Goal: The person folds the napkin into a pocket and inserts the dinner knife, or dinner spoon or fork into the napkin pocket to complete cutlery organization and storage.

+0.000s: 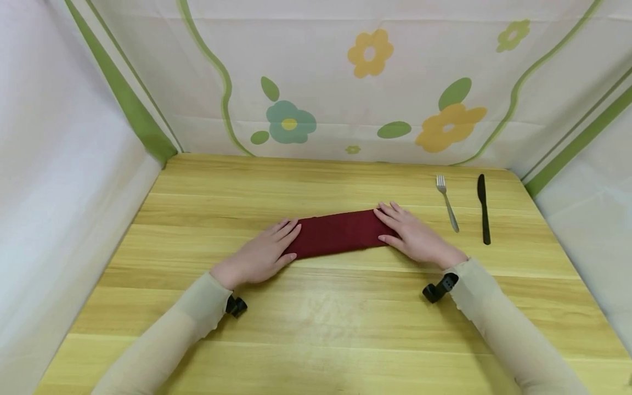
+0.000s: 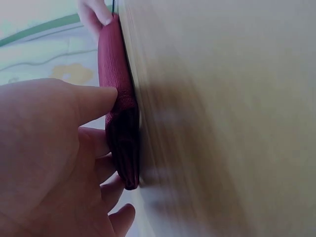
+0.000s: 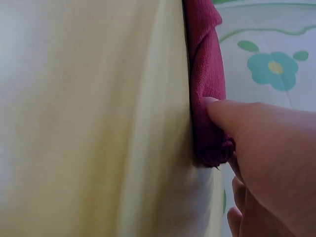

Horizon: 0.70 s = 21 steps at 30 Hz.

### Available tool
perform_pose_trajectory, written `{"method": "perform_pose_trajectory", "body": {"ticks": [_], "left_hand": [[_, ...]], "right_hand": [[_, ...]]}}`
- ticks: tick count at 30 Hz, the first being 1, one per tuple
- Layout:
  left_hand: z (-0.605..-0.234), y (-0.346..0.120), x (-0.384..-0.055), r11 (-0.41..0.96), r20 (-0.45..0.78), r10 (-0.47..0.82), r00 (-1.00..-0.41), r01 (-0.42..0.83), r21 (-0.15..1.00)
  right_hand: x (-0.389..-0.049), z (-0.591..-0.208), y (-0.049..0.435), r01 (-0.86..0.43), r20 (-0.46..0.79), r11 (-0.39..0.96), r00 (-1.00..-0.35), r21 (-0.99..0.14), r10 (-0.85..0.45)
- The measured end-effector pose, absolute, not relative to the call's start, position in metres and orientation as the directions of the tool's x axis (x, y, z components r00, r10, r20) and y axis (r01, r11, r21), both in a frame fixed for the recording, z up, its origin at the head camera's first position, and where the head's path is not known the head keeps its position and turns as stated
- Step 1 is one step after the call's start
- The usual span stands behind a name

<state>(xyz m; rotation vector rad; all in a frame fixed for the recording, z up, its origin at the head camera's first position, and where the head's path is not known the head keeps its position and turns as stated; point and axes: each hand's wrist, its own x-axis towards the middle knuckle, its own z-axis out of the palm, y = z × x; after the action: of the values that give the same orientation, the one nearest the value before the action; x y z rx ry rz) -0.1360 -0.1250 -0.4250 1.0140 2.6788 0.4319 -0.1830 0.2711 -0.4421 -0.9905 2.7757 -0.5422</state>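
A dark red cloth napkin, folded into a long flat strip, lies slightly slanted on the wooden table. My left hand rests over its left end, fingers extended and thumb at the near edge. On the right end my right hand lies likewise, its thumb touching the near side. Stacked folds of the napkin show at the end beside my left hand. In the right wrist view, the thumb of my right hand presses on the napkin near its rolled, layered end.
Right of the napkin lie a silver fork and a black knife, roughly side by side. The wooden table meets a white flowered curtain at the back, with white cloth walls on both sides.
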Motion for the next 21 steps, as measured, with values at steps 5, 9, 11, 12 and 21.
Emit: {"method": "perform_pose_trajectory", "body": {"ticks": [5, 9, 11, 12, 21], "left_hand": [[-0.423, -0.120, -0.125, 0.719, -0.132, 0.677, -0.724, 0.611, 0.331], [-0.422, -0.111, -0.111, 0.688, -0.123, 0.712, -0.691, 0.652, 0.318], [-0.421, -0.105, -0.104, 0.664, -0.128, 0.737, -0.664, 0.676, 0.319], [-0.421, -0.101, -0.100, 0.650, -0.133, 0.750, -0.648, 0.687, 0.325], [-0.423, -0.063, -0.076, 0.526, -0.145, 0.847, -0.512, 0.764, 0.375]], "right_hand": [[-0.202, -0.444, 0.276, -0.542, -0.019, 0.728, -0.796, -0.419, -0.604], [-0.217, -0.445, 0.279, -0.512, 0.000, 0.739, -0.822, -0.438, -0.569], [-0.223, -0.445, 0.279, -0.495, 0.002, 0.748, -0.834, -0.443, -0.552], [-0.226, -0.445, 0.278, -0.486, 0.002, 0.753, -0.841, -0.444, -0.542], [-0.249, -0.453, 0.264, -0.436, 0.014, 0.772, -0.874, -0.462, -0.485]]}}
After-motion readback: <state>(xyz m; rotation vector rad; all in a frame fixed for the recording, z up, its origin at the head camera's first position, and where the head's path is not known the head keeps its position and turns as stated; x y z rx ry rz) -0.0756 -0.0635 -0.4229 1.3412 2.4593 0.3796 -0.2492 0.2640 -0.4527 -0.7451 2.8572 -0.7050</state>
